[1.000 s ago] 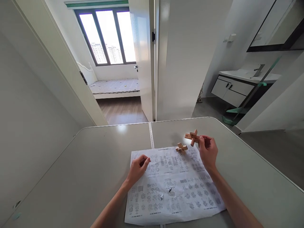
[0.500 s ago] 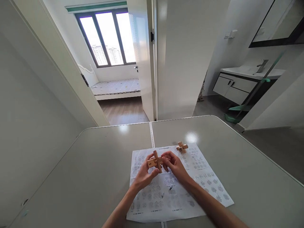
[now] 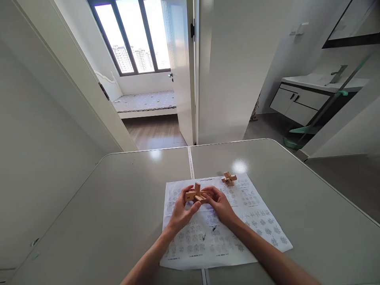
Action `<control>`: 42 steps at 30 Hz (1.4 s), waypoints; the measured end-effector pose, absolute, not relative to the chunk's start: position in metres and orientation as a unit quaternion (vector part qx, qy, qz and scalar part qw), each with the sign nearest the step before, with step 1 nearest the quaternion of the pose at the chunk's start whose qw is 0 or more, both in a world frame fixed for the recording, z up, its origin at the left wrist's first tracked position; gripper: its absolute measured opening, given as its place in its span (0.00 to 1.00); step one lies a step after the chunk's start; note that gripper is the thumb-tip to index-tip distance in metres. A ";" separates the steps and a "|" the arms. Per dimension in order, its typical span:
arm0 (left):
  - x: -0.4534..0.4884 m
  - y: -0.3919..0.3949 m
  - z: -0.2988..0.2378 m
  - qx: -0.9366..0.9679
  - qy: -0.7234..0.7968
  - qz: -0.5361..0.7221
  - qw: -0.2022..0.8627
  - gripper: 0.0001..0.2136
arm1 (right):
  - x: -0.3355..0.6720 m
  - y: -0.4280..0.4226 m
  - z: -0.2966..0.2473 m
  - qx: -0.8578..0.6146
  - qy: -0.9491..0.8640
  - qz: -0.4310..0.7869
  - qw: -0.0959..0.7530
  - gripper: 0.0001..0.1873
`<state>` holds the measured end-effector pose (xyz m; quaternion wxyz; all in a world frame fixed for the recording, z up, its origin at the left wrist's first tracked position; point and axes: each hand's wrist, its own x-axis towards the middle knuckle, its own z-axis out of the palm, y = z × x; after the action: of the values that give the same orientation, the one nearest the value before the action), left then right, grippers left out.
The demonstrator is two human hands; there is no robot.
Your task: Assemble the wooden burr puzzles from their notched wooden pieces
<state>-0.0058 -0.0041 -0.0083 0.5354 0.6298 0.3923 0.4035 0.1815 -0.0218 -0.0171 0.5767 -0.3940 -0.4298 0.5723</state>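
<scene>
Between left hand (image 3: pixel 181 213) and right hand (image 3: pixel 220 204) (both gripping it) sits a wooden cross (image 3: pixel 197 192).

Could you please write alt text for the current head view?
A person's left hand and right hand hold a crossed wooden assembly over a printed sheet on a table; a second wooden piece sits at the sheet's far edge.

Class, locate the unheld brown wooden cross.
Head view: the unheld cross sits right of centre, at the far edge of the white printed paper, beyond the right hand.
</scene>
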 end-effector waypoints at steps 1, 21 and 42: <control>-0.006 -0.004 -0.008 0.632 0.392 0.404 0.532 0.32 | 0.182 -0.022 -0.017 -0.395 -0.428 0.574 0.576 0.20; 0.005 -0.010 0.006 0.678 0.429 0.435 0.410 0.37 | 0.177 -0.026 -0.021 -0.392 -0.525 0.487 0.577 0.20; 0.001 -0.009 0.003 0.731 0.402 0.414 0.366 0.39 | 0.188 -0.023 -0.017 -0.384 -0.518 0.586 0.491 0.22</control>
<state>0.0011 -0.0094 0.0030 0.3659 0.7307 0.4015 0.4135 0.1881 -0.0226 -0.0166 0.4912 -0.3841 -0.5177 0.5859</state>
